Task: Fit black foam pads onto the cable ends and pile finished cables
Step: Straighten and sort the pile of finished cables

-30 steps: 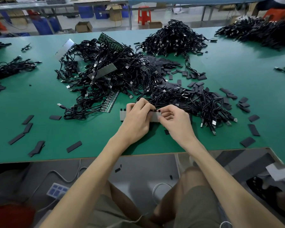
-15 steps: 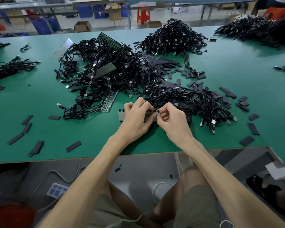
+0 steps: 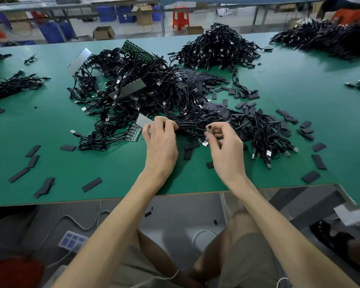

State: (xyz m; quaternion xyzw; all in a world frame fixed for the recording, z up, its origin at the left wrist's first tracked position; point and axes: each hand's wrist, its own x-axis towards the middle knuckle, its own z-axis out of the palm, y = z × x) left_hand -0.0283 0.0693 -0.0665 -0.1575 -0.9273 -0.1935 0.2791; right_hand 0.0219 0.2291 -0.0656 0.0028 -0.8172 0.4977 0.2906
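Now both hands are working at the near edge of the big cable tangle (image 3: 146, 88) in the middle of the green tabletop (image 3: 299, 84). The left hand (image 3: 161, 142) has its grip clenched, with the fingers curled over a pale grey strip (image 3: 143, 121). The strip pokes out on the hand's left side, right against the black cables.

Just beside it, the right hand (image 3: 227, 148) pinches a small grey piece (image 3: 210, 132) with a dark tip between thumb and forefinger. Whether that piece is a cable plug cannot be told. The two hands are close but apart, and a couple of dark pads lie on the tabletop between and below them.

And the foam pads (image 3: 204, 82)? Most are heaped against the far right side of the tangle, spilling rightward. Loose pads (image 3: 92, 184) are scattered near the front edge on the left, with more strays (image 3: 318, 162) on the near right.

A looser bundle (image 3: 264, 140) with silver plugs fans out to the right of the right hand. A separate cable pile (image 3: 218, 46) sits farther back, and another heap (image 3: 324, 38) lies at the far right. A green circuit board (image 3: 134, 133) lies just left of the left hand, half under the cables.
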